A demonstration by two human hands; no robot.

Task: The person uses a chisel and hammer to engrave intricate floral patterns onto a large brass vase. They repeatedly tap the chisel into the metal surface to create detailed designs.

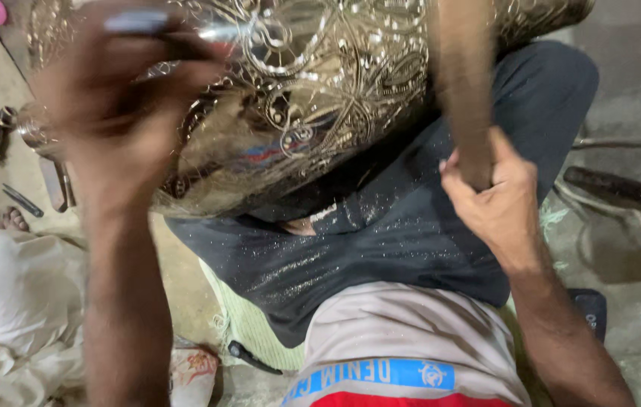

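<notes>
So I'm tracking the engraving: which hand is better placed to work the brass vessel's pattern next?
Left, probably. The left hand holds a slim metal tool against the brass vessel; the right hand is occupied gripping a wooden handle.

Brass vessel (313, 90) — golden, chased with scrolling floral lines; lap cloth (411, 226) — dark grey, flecked with glittering filings.

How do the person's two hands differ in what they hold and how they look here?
The left hand is raised against the engraved brass vessel and gripping a thin metal tool; the right hand sits lower, closed round a thick wooden handle. The left hand is blurred, while the right hand is sharp. The tool lies nearly level, while the handle stands nearly upright. Both hands are bare.
</notes>
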